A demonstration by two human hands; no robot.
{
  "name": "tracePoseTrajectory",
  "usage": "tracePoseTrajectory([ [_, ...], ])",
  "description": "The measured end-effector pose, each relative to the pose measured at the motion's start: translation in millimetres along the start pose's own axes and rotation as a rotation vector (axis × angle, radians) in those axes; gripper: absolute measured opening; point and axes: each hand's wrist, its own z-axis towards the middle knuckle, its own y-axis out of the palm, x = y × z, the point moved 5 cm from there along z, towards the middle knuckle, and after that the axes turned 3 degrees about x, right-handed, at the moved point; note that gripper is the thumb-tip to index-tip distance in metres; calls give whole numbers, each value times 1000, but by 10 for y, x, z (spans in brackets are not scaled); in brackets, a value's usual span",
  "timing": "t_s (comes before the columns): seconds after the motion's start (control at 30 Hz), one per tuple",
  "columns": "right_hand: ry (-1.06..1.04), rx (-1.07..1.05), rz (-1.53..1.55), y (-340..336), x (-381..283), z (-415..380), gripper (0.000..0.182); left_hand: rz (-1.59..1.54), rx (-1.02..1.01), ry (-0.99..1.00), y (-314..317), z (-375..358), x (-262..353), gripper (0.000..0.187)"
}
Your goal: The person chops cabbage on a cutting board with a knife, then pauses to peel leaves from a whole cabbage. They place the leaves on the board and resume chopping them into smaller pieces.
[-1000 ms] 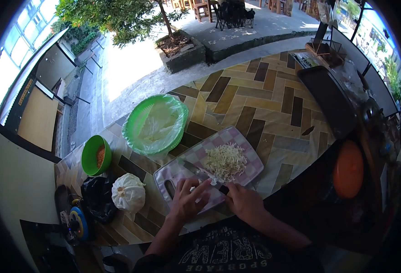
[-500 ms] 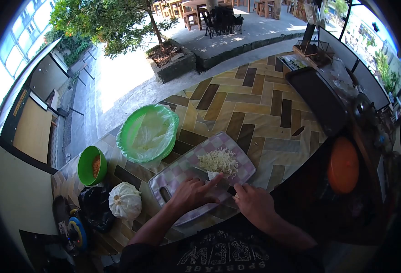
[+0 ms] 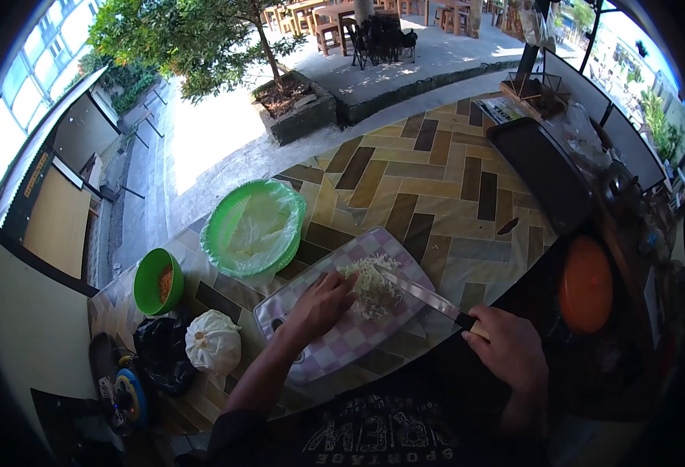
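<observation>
A heap of shredded cabbage (image 3: 375,294) lies on the pink-and-white checked cutting board (image 3: 338,342). My left hand (image 3: 323,305) is at the heap's left side, its fingers extended and touching the shreds; it grips nothing that I can see. In my right hand (image 3: 507,346) is the handle of a knife (image 3: 428,296). The blade points up and left across the board, its tip at the upper part of the heap. Left of the board sits a whole head of cabbage (image 3: 213,342).
Behind the board stands a green basket (image 3: 210,241) lined with clear plastic. A green bowl (image 3: 146,292) with orange-brown contents and a black plastic bag (image 3: 159,354) are at the left. A dark tray (image 3: 541,171) and an orange round object (image 3: 586,284) are at the right.
My right hand has moved right and swung the knife out, so its blade now shows across the board. My left hand has drawn back slightly to the heap's left side, and the heap has spread toward me.
</observation>
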Motion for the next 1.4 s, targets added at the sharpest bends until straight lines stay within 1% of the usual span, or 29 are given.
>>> tracePoseTrajectory([
  [0.03,0,36,33,14,30,4,29,6,49,17,-15,-27,-15,41],
  [0.07,-1,71,67,37,58,13,28,-40,73,-17,-31,-67,-39,36],
  [0.13,18,40,139,189,116,52,29,-130,121,-87,-80,-155,-92,26],
  [0.23,50,-41,242,425,121,102,30,-175,141,-261,-202,-283,-128,18],
  [0.33,36,-99,293,658,111,143,31,-114,256,-397,-271,-408,-200,15],
  [0.43,-4,-112,312,851,80,145,30,103,341,-255,-318,-515,-121,16],
  [0.47,-17,-107,317,896,62,150,29,60,255,-285,-260,-572,-151,17],
  [0.53,-47,-169,294,1009,23,165,28,-28,80,-343,-139,-704,-183,18],
  [0.63,-130,-215,233,1222,-70,130,28,-188,80,-343,-27,-773,13,13],
  [0.73,-206,-212,173,1431,-183,92,28,-167,133,-276,61,-810,101,14],
  [0.83,-300,-170,74,1567,-306,112,28,43,239,-174,24,-785,210,17],
  [0.87,-336,-150,34,1585,-342,120,29,22,231,-176,51,-798,190,18],
  [1.07,-385,-271,-66,1630,-442,175,27,-62,222,-197,176,-862,95,20],
  [1.17,-420,-264,-68,1567,-478,180,29,-70,220,-205,170,-858,99,20],
  [1.3,-459,-266,-82,1890,-466,202,28,-70,202,-197,182,-849,68,20],
  [1.37,-499,-233,-96,1916,-548,317,28,-76,199,-202,195,-863,66,19],
  [1.4,-497,-249,-81,1843,-589,347,28,-78,199,-204,192,-869,65,19],
])
